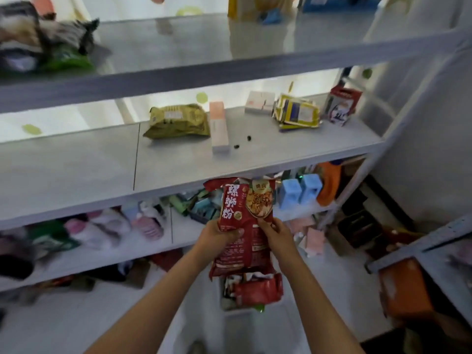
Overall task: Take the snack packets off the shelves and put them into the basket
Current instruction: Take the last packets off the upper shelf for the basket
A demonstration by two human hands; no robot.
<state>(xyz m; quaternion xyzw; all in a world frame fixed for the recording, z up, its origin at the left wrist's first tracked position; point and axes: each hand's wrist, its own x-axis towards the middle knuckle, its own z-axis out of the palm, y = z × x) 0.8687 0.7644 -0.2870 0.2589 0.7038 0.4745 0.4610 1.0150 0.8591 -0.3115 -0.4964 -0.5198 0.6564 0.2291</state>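
Both hands hold a large red snack packet (242,226) upright in front of the middle shelf's edge. My left hand (217,235) grips its left side with the thumb across the front. My right hand (274,235) pinches its right edge. Directly below the packet sits the white basket (227,309) on the floor, with another red packet (258,290) lying inside. On the middle shelf (178,159) lie an olive-green packet (178,121) and a yellow and blue packet (296,112).
A pink and white box (219,126), a white box (259,102) and a red and white carton (342,104) also stand on the middle shelf. The lower shelf holds blue containers (298,191) and mixed goods. An orange box (403,287) sits at the right.
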